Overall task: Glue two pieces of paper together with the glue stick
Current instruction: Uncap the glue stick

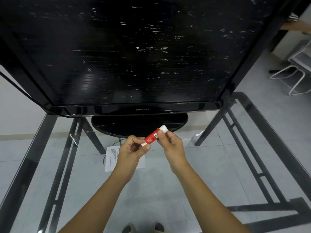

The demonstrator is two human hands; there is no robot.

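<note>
Both my hands hold a red glue stick [152, 137] with white ends above a glass table, tilted up to the right. My left hand [133, 149] pinches its lower white end between thumb and fingers. My right hand [170, 143] grips the red body near the upper white cap. Under my left hand lies white printed paper [111, 158] on the glass, partly hidden by my hand and wrist; I cannot tell whether it is one sheet or two.
A large black Samsung monitor [134, 52] on an oval stand [139, 125] fills the far side of the glass table [210, 165]. Dark table frame bars show through the glass. White metal chairs [296, 71] stand on the tiled floor at the right.
</note>
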